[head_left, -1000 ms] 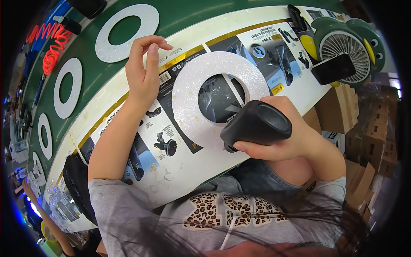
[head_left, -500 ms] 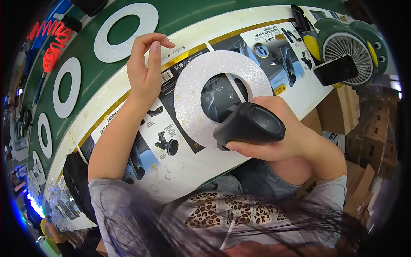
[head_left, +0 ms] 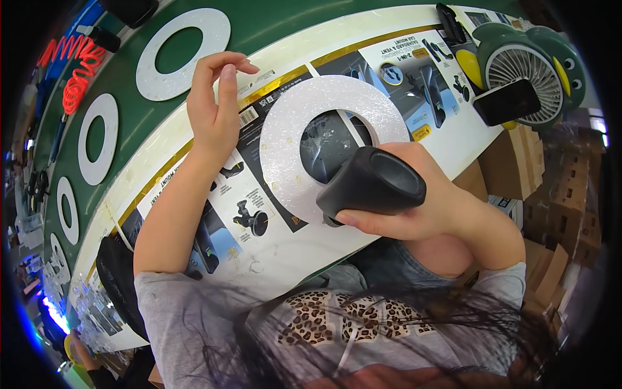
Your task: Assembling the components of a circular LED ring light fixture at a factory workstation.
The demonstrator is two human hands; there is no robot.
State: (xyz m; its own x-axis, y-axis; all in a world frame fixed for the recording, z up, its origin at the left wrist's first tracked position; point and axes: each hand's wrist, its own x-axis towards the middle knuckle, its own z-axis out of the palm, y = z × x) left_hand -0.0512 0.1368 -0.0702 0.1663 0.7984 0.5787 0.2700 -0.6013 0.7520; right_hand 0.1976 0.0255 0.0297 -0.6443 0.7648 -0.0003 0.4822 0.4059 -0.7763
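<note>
A white, glittery flat ring [head_left: 285, 155] lies on the printed card sheets that cover the tabletop. Over its near right side, my right hand [head_left: 421, 194] grips a black handheld tool [head_left: 382, 181] with a rounded oval end facing up. The tool's exact kind is unclear, and its lower tip is mostly hidden behind its body. My left hand [head_left: 217, 107] hovers at the ring's far left with fingers loosely bent and thumb apart, holding nothing. Beneath and around the ring, the printed sheet [head_left: 414, 84] shows pictures of phone mounts.
Several white rings lie on the curved green belt, including a large ring [head_left: 149, 71] at the far left. At the right end of the table, a green fan [head_left: 521, 78] stands behind a black phone [head_left: 506, 104]. Cardboard boxes [head_left: 515, 162] are stacked at the right; a red coiled hose [head_left: 76, 91] hangs far left.
The rings on the green belt have shifted slightly toward the lower left. My right hand and the black tool have edged a little left; my left hand keeps nearly the same pose.
</note>
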